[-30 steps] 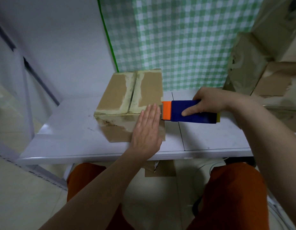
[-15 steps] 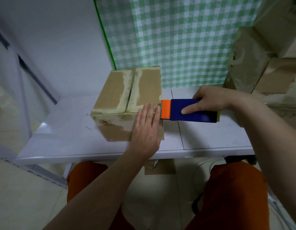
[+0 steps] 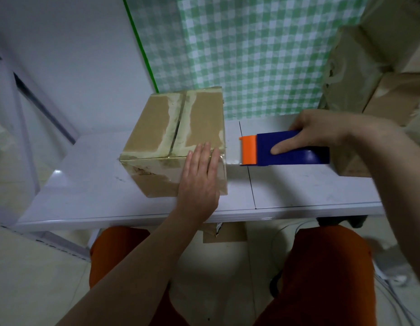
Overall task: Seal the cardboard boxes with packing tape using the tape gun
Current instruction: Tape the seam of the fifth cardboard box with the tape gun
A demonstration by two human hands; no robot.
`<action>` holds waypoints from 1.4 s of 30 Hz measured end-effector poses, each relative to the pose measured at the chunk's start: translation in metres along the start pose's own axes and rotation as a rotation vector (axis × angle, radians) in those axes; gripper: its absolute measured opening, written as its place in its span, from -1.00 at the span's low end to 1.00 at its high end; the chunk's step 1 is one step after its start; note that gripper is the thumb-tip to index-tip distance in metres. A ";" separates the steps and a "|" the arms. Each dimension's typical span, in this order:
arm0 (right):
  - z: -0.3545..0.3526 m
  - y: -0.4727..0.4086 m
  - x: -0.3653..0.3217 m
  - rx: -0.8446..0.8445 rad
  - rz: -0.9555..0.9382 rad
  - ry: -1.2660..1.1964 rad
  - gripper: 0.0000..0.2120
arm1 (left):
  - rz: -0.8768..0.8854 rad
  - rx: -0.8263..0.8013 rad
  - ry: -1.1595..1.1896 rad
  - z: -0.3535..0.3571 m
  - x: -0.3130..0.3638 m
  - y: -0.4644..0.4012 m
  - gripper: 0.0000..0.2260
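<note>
1. A cardboard box (image 3: 178, 135) sits on the white worktop (image 3: 298, 187), left of the worktop's middle seam and close to the front edge. Its top flaps are closed and meet along a centre seam flanked by pale torn tape marks.
2. The left hand (image 3: 200, 175) lies flat with straight fingers over the box's front right corner — palm against the front face, fingertips reaching onto the top.
3. The right hand (image 3: 319, 132) grips a blue tape gun (image 3: 286, 148) with an orange front end, index finger stretched along its side. The gun is held just right of the box, above the seam in the worktop, orange end pointing at the box.
4. A strip of clear tape (image 3: 231, 158) spans the small gap between the orange end and the box's right edge, near the top corner under the left hand's fingers.
5. More cardboard boxes (image 3: 378, 90) are stacked at the worktop's back right corner.
6. A green checked cloth (image 3: 251, 55) hangs behind the back edge. The person's orange-clad legs show below the front edge.
</note>
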State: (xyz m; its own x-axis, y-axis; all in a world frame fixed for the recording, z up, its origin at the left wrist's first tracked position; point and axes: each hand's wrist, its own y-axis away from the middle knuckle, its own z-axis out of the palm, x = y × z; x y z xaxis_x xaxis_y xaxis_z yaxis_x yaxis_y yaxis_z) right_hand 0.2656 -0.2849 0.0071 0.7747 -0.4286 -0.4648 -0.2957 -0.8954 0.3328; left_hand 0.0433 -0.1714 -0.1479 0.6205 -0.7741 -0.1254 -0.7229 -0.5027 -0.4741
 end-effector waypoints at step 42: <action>0.151 -0.086 0.022 0.283 0.338 0.106 -0.68 | -0.178 -0.139 0.118 -0.018 0.009 -0.037 -0.22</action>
State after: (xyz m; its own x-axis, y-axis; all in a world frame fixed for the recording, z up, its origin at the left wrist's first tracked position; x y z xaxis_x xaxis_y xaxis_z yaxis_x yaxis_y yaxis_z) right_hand 0.2242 -0.2352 -0.1557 0.6567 -0.7013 -0.2773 -0.6718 -0.7111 0.2076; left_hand 0.0703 -0.1665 -0.1155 0.7076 -0.7044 0.0561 -0.6456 -0.6768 -0.3538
